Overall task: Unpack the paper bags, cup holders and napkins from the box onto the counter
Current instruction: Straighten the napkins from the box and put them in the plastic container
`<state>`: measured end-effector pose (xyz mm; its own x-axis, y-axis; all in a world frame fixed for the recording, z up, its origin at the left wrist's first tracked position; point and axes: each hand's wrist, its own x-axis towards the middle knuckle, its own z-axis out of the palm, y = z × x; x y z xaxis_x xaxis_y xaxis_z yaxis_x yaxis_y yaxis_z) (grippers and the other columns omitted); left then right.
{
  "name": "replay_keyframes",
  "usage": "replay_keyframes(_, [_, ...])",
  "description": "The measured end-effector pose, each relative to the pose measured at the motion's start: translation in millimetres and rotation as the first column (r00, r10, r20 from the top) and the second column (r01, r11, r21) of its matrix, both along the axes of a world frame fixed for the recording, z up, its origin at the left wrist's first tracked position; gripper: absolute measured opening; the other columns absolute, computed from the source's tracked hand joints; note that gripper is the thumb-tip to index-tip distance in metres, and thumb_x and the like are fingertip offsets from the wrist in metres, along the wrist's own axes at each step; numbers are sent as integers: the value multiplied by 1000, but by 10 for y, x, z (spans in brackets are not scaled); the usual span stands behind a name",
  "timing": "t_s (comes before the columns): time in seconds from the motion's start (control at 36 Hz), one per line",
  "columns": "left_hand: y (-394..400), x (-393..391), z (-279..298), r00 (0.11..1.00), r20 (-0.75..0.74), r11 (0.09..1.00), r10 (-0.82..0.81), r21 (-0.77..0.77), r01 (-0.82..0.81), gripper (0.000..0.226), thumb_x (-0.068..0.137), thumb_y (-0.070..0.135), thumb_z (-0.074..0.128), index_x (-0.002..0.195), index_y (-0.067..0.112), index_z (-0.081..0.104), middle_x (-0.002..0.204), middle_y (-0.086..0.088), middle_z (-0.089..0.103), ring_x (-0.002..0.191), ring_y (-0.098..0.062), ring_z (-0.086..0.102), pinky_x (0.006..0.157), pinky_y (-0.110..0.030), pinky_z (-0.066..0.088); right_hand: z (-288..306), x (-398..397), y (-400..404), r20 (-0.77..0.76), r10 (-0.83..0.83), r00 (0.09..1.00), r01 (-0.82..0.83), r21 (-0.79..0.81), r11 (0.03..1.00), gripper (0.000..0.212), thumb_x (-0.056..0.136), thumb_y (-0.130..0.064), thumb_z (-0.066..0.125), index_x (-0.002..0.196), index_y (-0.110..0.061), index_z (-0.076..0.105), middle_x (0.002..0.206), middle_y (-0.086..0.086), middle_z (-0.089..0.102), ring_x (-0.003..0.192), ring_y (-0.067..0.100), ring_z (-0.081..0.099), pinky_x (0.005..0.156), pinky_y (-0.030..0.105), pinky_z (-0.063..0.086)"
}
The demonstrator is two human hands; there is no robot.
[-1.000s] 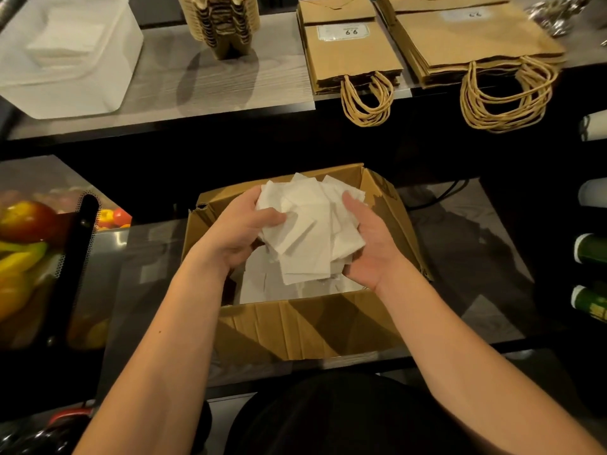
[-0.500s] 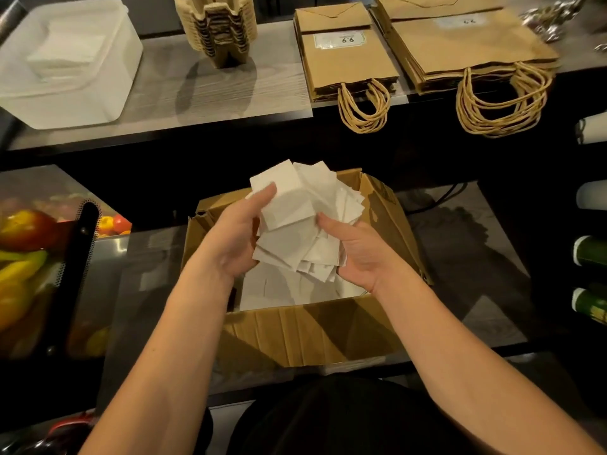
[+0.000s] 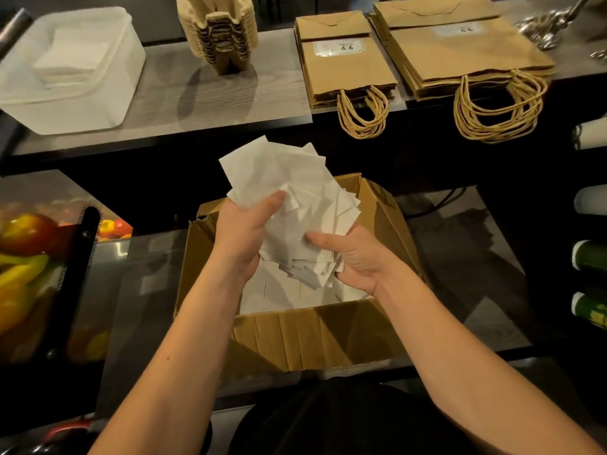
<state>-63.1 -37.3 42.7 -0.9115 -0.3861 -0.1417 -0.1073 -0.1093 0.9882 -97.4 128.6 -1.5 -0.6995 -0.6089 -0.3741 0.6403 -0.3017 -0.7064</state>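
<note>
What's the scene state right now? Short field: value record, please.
held item: bunch of loose white napkins, lifted above the box
left hand: grips the bunch from the left
right hand: holds the bunch from the right, thumb on top
box: open cardboard, more napkins lying inside
counter: holds stacked cup holders, two piles of paper bags and a white tub
paper bags: flat, handles hanging over the counter edge

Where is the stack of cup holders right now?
The cup holders stand on the counter, upper middle of the head view, between the white tub and the paper bags.
</note>
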Motion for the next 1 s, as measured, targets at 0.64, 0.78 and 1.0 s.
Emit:
replay_keyframes(0.64, [-199,-110,465,931,219,938,-293,-125,325,29,88,23,75,112,31,62,107,5,73,102,-17,70,92,-41,58,13,-9,19,100,-125,987,127,-9,992,36,91,-26,63,125,-16,68,120,12,73,111,31,69,92,46,60])
replay_keyframes(0.78, [-186,-189,440,932,238,928,-272,-190,320,25,89,24,76,100,37,58,101,12,67,84,-1,68,66,-19,56,66,-48,27,131,1,991,28,-214,976,71,95,-63,52,153,-22,46,151,14,53,140,38,49,118,59,34])
replay_keyframes(1.0, [-214,-176,407,941,239,933,-242,-210,293,25,90,22,75,104,35,60,104,9,68,91,-6,67,69,-21,53,74,40,108,7,2,1000,-1,-138,990,51,88,-7,69,137,-15,59,138,16,64,126,35,63,107,53,50])
